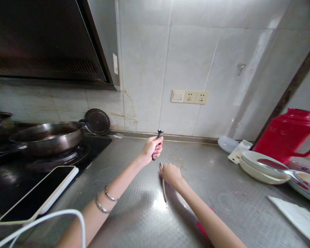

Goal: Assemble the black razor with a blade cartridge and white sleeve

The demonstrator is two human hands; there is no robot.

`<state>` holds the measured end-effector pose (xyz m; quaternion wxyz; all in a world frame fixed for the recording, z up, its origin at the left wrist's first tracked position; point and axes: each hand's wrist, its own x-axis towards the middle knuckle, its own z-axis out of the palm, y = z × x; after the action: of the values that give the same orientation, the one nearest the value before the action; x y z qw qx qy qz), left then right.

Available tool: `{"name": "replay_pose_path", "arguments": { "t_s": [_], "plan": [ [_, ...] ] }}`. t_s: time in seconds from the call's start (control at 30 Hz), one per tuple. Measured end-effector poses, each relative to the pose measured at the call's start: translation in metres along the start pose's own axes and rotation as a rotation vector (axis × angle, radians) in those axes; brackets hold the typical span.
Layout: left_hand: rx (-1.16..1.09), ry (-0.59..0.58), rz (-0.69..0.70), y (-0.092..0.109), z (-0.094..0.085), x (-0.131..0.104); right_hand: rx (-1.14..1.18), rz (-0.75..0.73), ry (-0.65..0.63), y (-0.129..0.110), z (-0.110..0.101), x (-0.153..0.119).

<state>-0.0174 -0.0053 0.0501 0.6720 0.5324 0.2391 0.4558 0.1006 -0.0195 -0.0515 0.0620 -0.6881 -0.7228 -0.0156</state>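
My left hand [153,150] is raised a little above the steel countertop [134,193], its fingers wrapped round a slim black-handled tool [159,133]. The tool stands nearly upright, with a small shiny metal piece at its top; its exact kind does not show. Lower and to the right, my right hand [171,174] is closed at the countertop, knuckles up. Its fingers are at the upper end of a thin, slightly curved grey strip [164,191], which points towards me. The fingertips are partly hidden. Two silver bracelets circle my left forearm.
On the left are a stove with a steel pan [51,139], a phone [38,196] and a white cable [67,212]. Stacked dishes [258,172], a red jug [286,137] and white paper [297,215] are at right. Something red [203,228] shows beneath my right forearm.
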Motion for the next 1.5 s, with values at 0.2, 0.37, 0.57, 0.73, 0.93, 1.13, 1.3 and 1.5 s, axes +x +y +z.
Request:
{"name": "replay_pose_path", "arguments": {
  "t_s": [0.2,0.37,0.57,0.73,0.93,1.13,1.3,1.5],
  "plan": [
    [0.058,-0.049,0.019,-0.013,-0.005,0.004,0.203,-0.015,0.151,0.052,-0.006,0.021],
    [0.204,-0.105,-0.011,-0.037,-0.012,0.009,0.488,-0.233,0.161,0.082,0.017,0.034],
    [0.291,-0.070,-0.022,-0.055,-0.017,0.012,0.530,-0.361,0.077,0.087,0.025,0.036],
    [0.280,-0.060,-0.010,-0.056,-0.017,0.011,0.508,-0.368,0.060,0.089,0.023,0.035],
    [0.283,-0.047,0.008,-0.057,-0.017,0.011,0.418,-0.366,0.033,0.084,0.018,0.033],
    [0.283,-0.037,0.015,-0.058,-0.018,0.013,0.321,-0.376,0.038,0.080,0.014,0.027],
    [0.286,-0.040,0.008,-0.057,-0.018,0.012,0.278,-0.365,0.038,0.077,0.010,0.024],
    [0.283,-0.039,0.012,-0.057,-0.018,0.012,0.291,-0.357,0.045,0.075,0.010,0.024]
  ]
}}
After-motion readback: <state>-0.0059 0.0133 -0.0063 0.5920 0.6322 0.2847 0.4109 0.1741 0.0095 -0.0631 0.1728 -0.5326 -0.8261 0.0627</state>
